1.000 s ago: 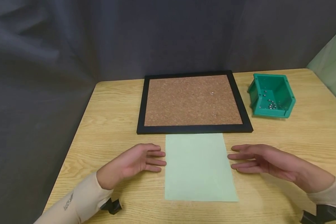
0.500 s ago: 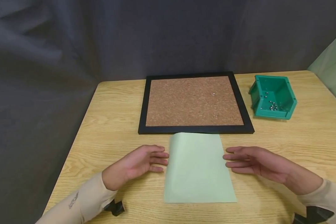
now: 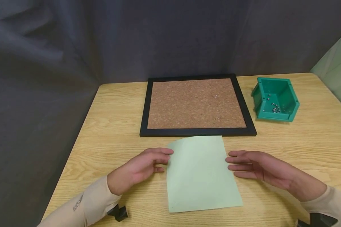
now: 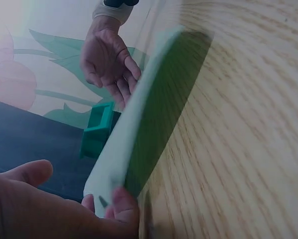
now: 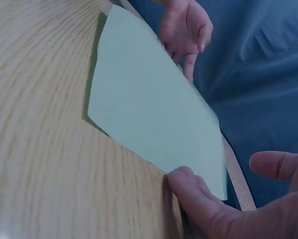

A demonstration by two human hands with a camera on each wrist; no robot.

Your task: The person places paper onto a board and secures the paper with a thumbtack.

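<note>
both hands lift the green paper, apparently by its edges.

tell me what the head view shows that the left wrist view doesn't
Only the head view shows the whole cork board in its black frame, the small metal pins inside the green bin, and the table's full layout.

Only the left wrist view shows the underside of the green paper, lifted off the wood, with left fingertips beneath its edge.

Both show the paper, the bin, the left hand and the right hand, one at each side of the sheet.
</note>
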